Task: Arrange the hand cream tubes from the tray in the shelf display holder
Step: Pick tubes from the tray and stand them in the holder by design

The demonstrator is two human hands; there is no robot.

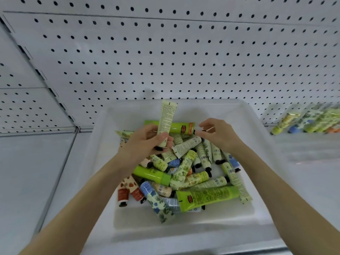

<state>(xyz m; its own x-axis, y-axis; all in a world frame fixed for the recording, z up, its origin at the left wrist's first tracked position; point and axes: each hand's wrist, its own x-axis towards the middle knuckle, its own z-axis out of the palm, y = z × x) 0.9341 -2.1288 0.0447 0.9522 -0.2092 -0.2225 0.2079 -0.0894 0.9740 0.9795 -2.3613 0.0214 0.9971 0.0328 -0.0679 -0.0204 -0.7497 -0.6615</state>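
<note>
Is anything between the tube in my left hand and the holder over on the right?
Only your right hand, pinching a thin band, sits between the tube in your left hand and the holder. Past it, just the tray rim and shelf.

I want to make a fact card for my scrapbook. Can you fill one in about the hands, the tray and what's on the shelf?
left hand: grips a pale tube, upright, crimped end up
right hand: fingers curled above the tray; cannot tell if it holds anything
tray: white, heaped with mixed tubes lying every which way
far right: blurred row of tubes, leaning side by side
behind: white pegboard with dark holes
</note>
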